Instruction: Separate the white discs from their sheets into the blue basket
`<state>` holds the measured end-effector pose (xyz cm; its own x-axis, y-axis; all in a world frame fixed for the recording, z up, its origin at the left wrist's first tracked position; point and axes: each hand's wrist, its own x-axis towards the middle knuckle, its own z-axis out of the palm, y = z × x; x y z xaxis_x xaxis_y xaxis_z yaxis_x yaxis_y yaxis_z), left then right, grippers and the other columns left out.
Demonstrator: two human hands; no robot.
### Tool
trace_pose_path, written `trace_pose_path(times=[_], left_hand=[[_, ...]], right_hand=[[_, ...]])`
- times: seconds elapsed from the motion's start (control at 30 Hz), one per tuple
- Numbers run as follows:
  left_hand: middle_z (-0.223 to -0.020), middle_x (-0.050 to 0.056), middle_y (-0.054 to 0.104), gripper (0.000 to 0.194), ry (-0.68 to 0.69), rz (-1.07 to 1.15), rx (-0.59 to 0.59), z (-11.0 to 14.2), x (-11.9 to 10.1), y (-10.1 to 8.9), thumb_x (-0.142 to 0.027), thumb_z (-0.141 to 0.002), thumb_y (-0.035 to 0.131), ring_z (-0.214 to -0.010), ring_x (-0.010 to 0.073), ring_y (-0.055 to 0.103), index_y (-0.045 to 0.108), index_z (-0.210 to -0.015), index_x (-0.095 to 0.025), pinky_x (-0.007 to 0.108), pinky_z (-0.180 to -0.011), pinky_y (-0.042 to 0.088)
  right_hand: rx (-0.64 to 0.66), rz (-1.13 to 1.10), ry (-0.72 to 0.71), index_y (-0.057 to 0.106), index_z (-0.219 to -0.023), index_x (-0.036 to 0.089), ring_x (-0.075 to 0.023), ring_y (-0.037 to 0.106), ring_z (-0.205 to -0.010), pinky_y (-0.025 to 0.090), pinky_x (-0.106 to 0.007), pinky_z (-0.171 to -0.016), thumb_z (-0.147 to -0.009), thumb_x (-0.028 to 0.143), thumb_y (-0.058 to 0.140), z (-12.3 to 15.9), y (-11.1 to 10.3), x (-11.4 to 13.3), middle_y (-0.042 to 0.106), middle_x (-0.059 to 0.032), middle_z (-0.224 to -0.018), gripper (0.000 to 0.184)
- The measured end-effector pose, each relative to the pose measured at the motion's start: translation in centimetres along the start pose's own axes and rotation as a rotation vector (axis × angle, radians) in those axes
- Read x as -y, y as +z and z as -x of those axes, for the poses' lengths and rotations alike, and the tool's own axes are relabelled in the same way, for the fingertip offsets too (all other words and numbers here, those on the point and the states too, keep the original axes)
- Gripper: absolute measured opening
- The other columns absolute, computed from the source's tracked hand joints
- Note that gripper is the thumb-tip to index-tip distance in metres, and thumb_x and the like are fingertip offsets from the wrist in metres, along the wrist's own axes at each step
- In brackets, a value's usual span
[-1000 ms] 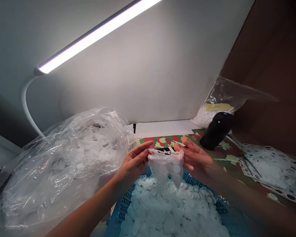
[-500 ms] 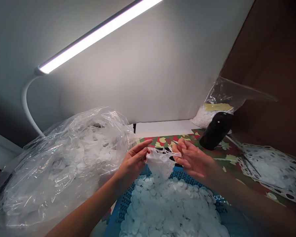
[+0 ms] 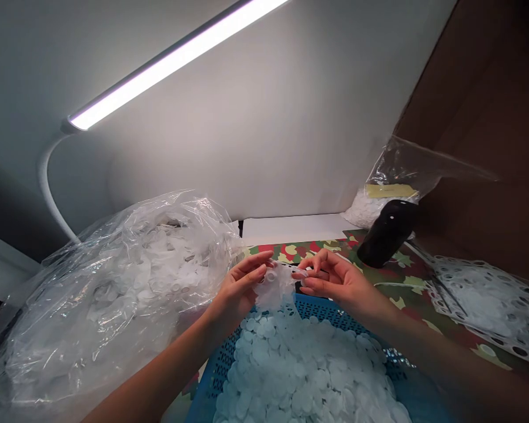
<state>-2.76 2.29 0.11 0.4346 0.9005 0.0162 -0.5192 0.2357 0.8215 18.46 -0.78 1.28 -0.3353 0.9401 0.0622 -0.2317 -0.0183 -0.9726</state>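
My left hand (image 3: 238, 288) is closed on a thin, whitish translucent plastic sheet (image 3: 274, 291), held between thumb and fingers. The sheet hangs over the far end of a blue perforated basket (image 3: 320, 305). My right hand (image 3: 337, 279) pinches a small clear round piece (image 3: 300, 274) beside the sheet's right side; whether it is still joined to the sheet I cannot tell. Below both hands, a heap of translucent plastic discs (image 3: 308, 370) fills the basket.
A large clear bag (image 3: 110, 305) of plastic pieces bulges at left. To the right are a black upright object (image 3: 385, 235), a perforated white tray (image 3: 449, 311) of clear pieces and a smaller filled bag (image 3: 361, 208). A lit lamp (image 3: 180, 64) hangs above the camouflage-patterned mat (image 3: 412, 305).
The sheet, earlier stretched between both hands, is now bunched closer to my left hand. My right hand has shifted left, its fingertips nearer the left ones.
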Motion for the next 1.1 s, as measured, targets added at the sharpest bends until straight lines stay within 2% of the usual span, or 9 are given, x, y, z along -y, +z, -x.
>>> trace_pose_path(times=[0.17, 0.33, 0.43, 0.57, 0.77, 0.9, 1.0, 1.1], left_hand=[[-0.098, 0.002, 0.068, 0.025, 0.025, -0.049, 0.059, 0.1, 0.2, -0.2, -0.016, -0.076, 0.068, -0.083, 0.0094, 0.059, 0.069, -0.100, -0.023, 0.016, -0.072, 0.045], [-0.093, 0.001, 0.068, 0.023, 0.006, -0.081, 0.096, 0.3, 0.2, -0.1, -0.014, -0.074, 0.069, -0.079, 0.0079, 0.058, 0.071, -0.095, -0.022, 0.015, -0.070, 0.044], [-0.088, 0.001, 0.068, 0.022, -0.020, -0.096, 0.090, 0.3, 0.1, 0.1, -0.017, -0.071, 0.071, -0.072, 0.0080, 0.057, 0.072, -0.092, -0.021, 0.016, -0.064, 0.042], [-0.073, 0.000, 0.066, 0.018, -0.027, -0.042, 0.013, 0.3, -0.2, 0.4, -0.020, -0.065, 0.073, -0.060, 0.0066, 0.052, 0.074, -0.083, -0.020, 0.017, -0.055, 0.037], [-0.076, 0.001, 0.068, 0.024, -0.097, 0.048, -0.027, 0.6, -0.4, 0.6, -0.017, -0.063, 0.074, -0.064, 0.0100, 0.057, 0.073, -0.086, -0.022, 0.018, -0.058, 0.040], [-0.073, -0.001, 0.068, 0.027, -0.074, 0.028, -0.072, 0.6, -0.3, 0.8, -0.018, -0.064, 0.075, -0.060, 0.0088, 0.057, 0.072, -0.091, -0.022, 0.017, -0.055, 0.041], [-0.076, -0.001, 0.068, 0.035, -0.012, 0.055, -0.148, 0.3, -0.4, 0.9, -0.020, -0.065, 0.074, -0.061, 0.0094, 0.059, 0.069, -0.100, -0.025, 0.018, -0.056, 0.043], [-0.082, 0.000, 0.070, 0.035, 0.005, 0.050, -0.171, 0.2, -0.6, 0.9, -0.019, -0.067, 0.074, -0.067, 0.0111, 0.061, 0.068, -0.101, -0.025, 0.018, -0.060, 0.045]], right_hand=[[-0.062, 0.057, -0.092, 0.044, -0.078, 0.019, -0.0187, 0.059, -0.105, 0.053, -0.031, -0.083, -0.082, 0.019, 0.064, 0.1, 0.3, -0.2, 0.054, -0.0025, -0.105, 0.020], [-0.103, 0.222, -0.237, 0.047, -0.079, 0.020, -0.0144, 0.057, -0.096, 0.051, -0.029, -0.078, -0.087, 0.021, 0.058, 0.4, 0.6, -0.5, 0.056, -0.0020, -0.101, 0.014], [-0.108, 0.325, -0.243, 0.047, -0.080, 0.021, -0.0136, 0.055, -0.093, 0.048, -0.027, -0.078, -0.088, 0.021, 0.055, 0.6, 0.8, -0.5, 0.057, -0.0016, -0.098, 0.012], [-0.076, 0.366, -0.237, 0.046, -0.078, 0.021, -0.0145, 0.055, -0.094, 0.045, -0.030, -0.084, -0.088, 0.019, 0.055, 0.8, 1.2, -0.2, 0.057, -0.0015, -0.094, 0.014], [-0.048, 0.410, -0.219, 0.048, -0.078, 0.021, -0.0156, 0.053, -0.098, 0.046, -0.030, -0.084, -0.088, 0.019, 0.054, 0.7, 1.0, 0.1, 0.054, -0.0035, -0.102, 0.011], [0.047, 0.532, -0.149, 0.051, -0.083, 0.021, -0.0168, 0.054, -0.096, 0.049, -0.029, -0.076, -0.085, 0.016, 0.055, 0.4, 0.4, -0.2, 0.051, -0.0049, -0.109, 0.007], [0.126, 0.593, -0.086, 0.050, -0.084, 0.021, -0.0140, 0.057, -0.083, 0.050, -0.029, -0.074, -0.084, 0.015, 0.054, 0.5, 0.1, -0.4, 0.052, -0.0044, -0.106, 0.008], [0.248, 0.600, -0.045, 0.051, -0.087, 0.021, -0.0141, 0.059, -0.082, 0.050, -0.029, -0.075, -0.083, 0.015, 0.057, 0.9, 0.4, -0.4, 0.055, -0.0030, -0.100, 0.009]])
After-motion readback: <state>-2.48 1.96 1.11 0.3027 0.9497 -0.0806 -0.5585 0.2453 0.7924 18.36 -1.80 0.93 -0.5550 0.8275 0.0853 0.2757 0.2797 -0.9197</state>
